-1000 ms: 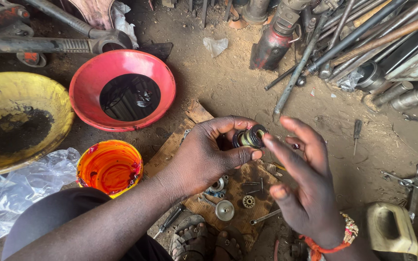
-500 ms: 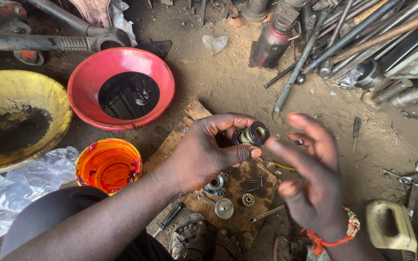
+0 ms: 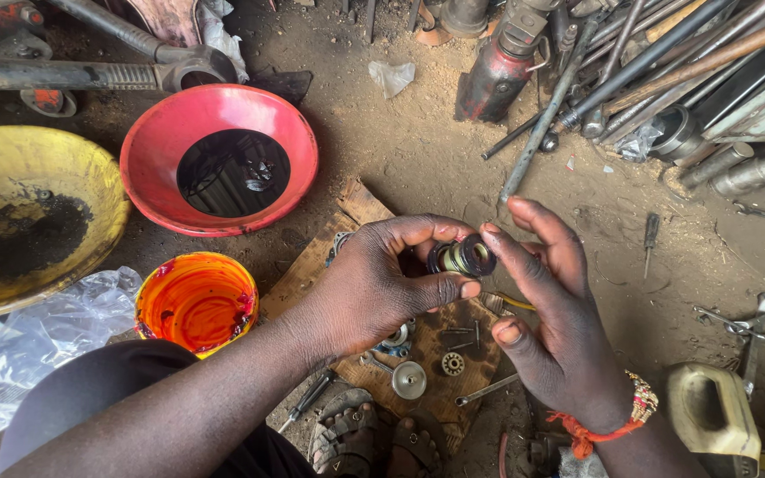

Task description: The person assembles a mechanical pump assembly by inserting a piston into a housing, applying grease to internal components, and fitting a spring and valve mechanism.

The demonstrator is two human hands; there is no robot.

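Note:
My left hand (image 3: 381,285) pinches a small round metal part (image 3: 462,258) with a dark ring and a brass-coloured middle, held between thumb and fingers above a wooden board (image 3: 353,218). Beside it my right hand (image 3: 552,329) has its fingers spread, fingertips touching the part's right side. Several small metal pieces lie on the board below the hands: a shiny disc (image 3: 409,379), a small gear-like ring (image 3: 452,363) and a thin pin (image 3: 485,390).
A red bowl (image 3: 293,134) of black oil, a yellow basin (image 3: 94,189) and an orange tub (image 3: 195,303) stand on the left. Metal rods (image 3: 617,80), a red jack (image 3: 493,78) and pipes crowd the upper right. Spanners (image 3: 748,320) and a plastic can (image 3: 712,418) lie right.
Both hands drifted slightly and the round part has turned a little between the fingers. My right hand's fingers have closed in on the part.

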